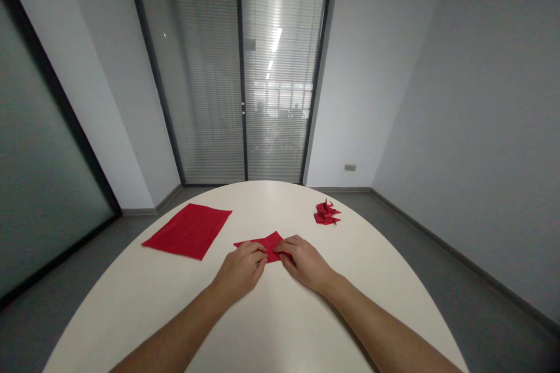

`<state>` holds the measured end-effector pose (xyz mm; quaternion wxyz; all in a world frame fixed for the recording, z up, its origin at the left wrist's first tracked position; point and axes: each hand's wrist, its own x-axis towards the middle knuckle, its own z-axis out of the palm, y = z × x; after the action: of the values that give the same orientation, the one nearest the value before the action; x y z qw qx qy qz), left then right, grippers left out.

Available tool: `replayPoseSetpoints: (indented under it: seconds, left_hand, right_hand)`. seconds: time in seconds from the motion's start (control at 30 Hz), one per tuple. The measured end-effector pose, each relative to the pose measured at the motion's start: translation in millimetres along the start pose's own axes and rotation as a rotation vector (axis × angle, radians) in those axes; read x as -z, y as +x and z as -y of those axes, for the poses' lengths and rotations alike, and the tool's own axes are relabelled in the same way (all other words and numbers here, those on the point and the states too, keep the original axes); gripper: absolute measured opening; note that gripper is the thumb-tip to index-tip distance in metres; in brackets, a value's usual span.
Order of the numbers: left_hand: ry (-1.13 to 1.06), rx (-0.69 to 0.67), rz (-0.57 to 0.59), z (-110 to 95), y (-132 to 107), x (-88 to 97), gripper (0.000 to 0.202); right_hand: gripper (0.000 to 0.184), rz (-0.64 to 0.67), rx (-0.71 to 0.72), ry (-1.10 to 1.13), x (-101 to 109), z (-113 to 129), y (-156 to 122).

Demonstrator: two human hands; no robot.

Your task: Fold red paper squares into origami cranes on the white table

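A small folded red paper (266, 243) lies on the white round table (271, 315) in front of me. My left hand (241, 269) presses on its left part with fingers curled and pinched on the paper. My right hand (304, 260) grips its right edge, fingers bent over it. Both hands touch the paper and nearly meet at its middle. The near part of the paper is hidden under my fingers.
A stack of flat red paper sheets (188, 230) lies to the left on the table. Folded red paper figures (326, 213) sit at the far right. Beyond the table are glass sliding doors (238, 81) with blinds, grey floor and white walls.
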<state>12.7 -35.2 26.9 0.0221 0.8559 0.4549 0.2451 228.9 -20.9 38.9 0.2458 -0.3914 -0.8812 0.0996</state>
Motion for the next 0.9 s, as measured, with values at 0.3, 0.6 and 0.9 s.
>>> replayPoseSetpoints:
  seconds: [0.3,0.6,0.9]
  left_hand:
    - [0.03,0.059,-0.043,6.2,1.7,-5.7,0.022]
    - [-0.02,0.109,-0.056,6.4,1.6,-7.5,0.012]
    - [-0.044,0.084,-0.083,6.4,3.2,-8.0,0.01]
  right_hand:
    - [0.019,0.027,0.019,0.068,1.3,3.1,-0.3]
    - [0.015,0.03,-0.024,0.062,2.0,4.7,-1.0]
    - [0.028,0.017,-0.024,0.089,1.1,5.0,-0.2]
